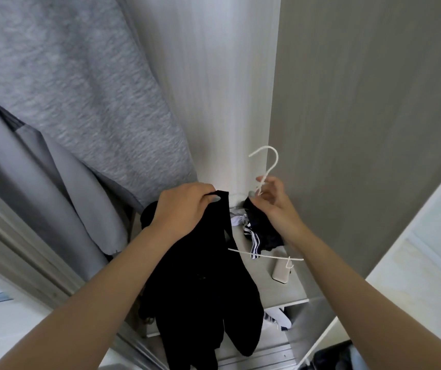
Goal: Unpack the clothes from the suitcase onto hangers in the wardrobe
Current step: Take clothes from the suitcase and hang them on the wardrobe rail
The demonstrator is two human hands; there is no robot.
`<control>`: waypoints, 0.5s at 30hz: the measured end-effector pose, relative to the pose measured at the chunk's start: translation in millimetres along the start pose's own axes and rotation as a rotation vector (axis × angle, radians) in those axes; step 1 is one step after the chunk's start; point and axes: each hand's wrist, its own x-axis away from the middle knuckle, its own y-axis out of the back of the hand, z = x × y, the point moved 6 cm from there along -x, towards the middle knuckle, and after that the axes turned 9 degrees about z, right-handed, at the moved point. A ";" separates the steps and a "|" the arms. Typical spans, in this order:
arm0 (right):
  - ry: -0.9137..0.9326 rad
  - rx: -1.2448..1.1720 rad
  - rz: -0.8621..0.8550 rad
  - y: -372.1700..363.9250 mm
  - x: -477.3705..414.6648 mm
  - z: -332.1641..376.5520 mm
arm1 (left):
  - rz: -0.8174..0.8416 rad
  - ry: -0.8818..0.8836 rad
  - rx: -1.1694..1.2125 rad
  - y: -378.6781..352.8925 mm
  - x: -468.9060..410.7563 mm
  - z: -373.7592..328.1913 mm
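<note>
- One black garment [200, 284] in hand, hanging in front of the wardrobe shelf [275, 292], its top edge level with the neck of the white hanger [266, 169].
- Hanger bar sits across the garment's right side, above the shelf's front edge; fabric looks partly threaded on, can't confirm.
- Step, my read: seat the strap on the hanger arm. Keep the hanger level, pull the fabric taut first.
- Left hand [184, 209]: closed, pinching the garment's top, forearm angled up from lower left.
- Right hand [272, 200]: fingers closed on the hanger neck below the hook, wrist cocked, near the wardrobe's right wall [361, 129].
- Grey sweatshirt [80, 102] already hung at upper left.
</note>
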 end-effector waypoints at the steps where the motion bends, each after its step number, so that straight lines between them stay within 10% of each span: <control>1: 0.064 0.115 -0.115 6.8 5.3 0.5 | -0.005 0.031 0.021 2.4 -2.0 6.6; 4: 0.227 0.264 -0.397 11.2 30.8 3.6 | -0.069 0.100 0.085 10.2 -2.4 21.5; 10: 0.059 0.008 0.194 -80.1 29.2 -24.9 | -0.162 0.135 0.147 12.2 0.7 21.7; 15: -0.065 0.049 0.181 -95.0 28.9 -59.1 | -0.259 0.150 0.203 19.0 10.3 30.2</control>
